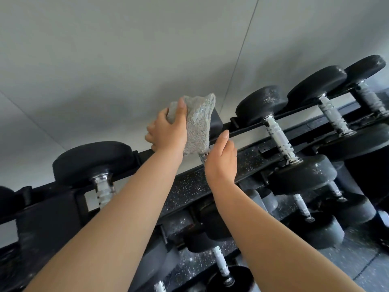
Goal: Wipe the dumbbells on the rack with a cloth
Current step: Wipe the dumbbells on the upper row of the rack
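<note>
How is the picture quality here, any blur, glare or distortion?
Head view: wide-angle lens tilts and bows the rack; light is soft, with faint shadows on the wall; small glints on the chrome handle; cloth in the left hand is sharp, bottom edge slightly smeared.

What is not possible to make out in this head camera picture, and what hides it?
- Head view: the cloth, left hand and right hand cover most of one top-row dumbbell; only a bit of handle shows.
- Head view: the leftmost dumbbell is cut off by the left edge.
- Head view: both forearms hide parts of the lower-row dumbbells.
- No weight markings are readable.
</note>
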`<action>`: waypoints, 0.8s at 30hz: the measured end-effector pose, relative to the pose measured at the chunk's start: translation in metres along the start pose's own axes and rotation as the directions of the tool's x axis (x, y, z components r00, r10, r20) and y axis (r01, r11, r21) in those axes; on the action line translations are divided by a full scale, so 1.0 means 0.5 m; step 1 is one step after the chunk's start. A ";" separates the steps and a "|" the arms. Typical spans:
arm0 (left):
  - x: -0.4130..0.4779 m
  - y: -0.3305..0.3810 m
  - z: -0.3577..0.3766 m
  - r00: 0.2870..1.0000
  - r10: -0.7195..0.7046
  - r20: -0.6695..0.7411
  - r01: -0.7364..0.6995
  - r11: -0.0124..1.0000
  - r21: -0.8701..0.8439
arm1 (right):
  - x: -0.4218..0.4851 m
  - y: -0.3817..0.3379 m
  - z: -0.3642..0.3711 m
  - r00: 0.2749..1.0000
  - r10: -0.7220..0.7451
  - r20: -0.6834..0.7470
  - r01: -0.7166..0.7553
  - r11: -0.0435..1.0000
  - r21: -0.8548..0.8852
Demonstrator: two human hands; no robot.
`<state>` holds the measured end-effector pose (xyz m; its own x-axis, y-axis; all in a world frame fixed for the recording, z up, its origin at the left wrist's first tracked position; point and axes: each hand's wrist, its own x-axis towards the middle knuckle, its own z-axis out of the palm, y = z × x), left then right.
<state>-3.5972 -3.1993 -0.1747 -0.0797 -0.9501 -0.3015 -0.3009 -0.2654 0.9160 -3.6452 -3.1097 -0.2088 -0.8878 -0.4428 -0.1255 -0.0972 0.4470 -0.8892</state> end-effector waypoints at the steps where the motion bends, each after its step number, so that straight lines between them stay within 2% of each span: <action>1: -0.010 0.001 0.002 0.999 -0.018 -0.036 0.017 0.999 -0.034 | -0.004 -0.006 -0.001 1.000 -0.015 -0.025 0.017 0.996 0.092; 4: -0.039 -0.008 0.002 0.990 -0.035 -0.137 0.016 0.991 -0.137 | -0.023 -0.019 -0.010 0.999 -0.043 0.026 0.033 0.954 0.297; 6: -0.053 -0.016 -0.004 0.988 -0.078 -0.132 0.032 0.948 -0.318 | -0.031 -0.022 -0.014 0.988 -0.049 0.147 0.005 0.957 0.291; 8: -0.063 -0.022 -0.013 0.987 -0.138 -0.081 0.088 0.890 -0.447 | -0.029 -0.023 -0.015 0.978 -0.030 0.207 -0.033 0.955 0.294; 15: -0.106 -0.052 -0.050 0.987 -0.154 0.045 0.160 0.917 -0.365 | -0.008 -0.013 -0.032 0.934 -0.082 0.347 -0.012 0.966 0.259; 20: -0.129 -0.077 -0.036 0.991 -0.121 0.056 0.133 0.928 -0.349 | 0.004 -0.003 -0.062 0.936 -0.073 0.345 -0.017 0.968 0.251; 24: -0.138 -0.076 -0.002 0.991 -0.059 0.124 0.092 0.954 -0.285 | 0.026 0.012 -0.106 0.938 -0.152 0.310 0.100 0.979 0.177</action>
<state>-3.5793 -3.1238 -0.1885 -0.1795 -0.9052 -0.3853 -0.0232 -0.3877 0.9215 -3.6812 -3.0717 -0.1922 -0.6787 -0.7246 -0.1196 -0.1042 0.2562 -0.9610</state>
